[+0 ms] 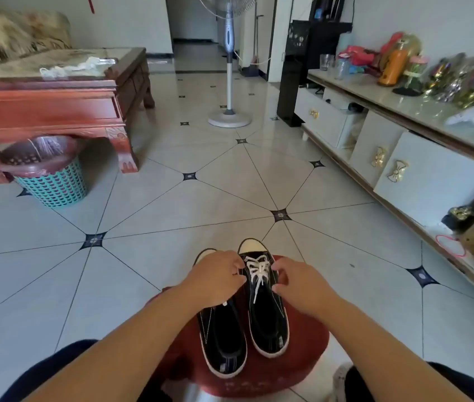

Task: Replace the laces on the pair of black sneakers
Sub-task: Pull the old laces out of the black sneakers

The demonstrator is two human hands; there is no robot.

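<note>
Sneakers on red stool | left hand, right hand pinch white lace (right-side shoe)

My left hand hides most of the left sneaker front, beside the right sneaker. It and my right hand curl over the white lace there; any pinch is hidden.

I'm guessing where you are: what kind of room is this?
Most likely a living room at home: there is a sofa behind a wooden coffee table, and a standing fan on the tiled floor.
</note>
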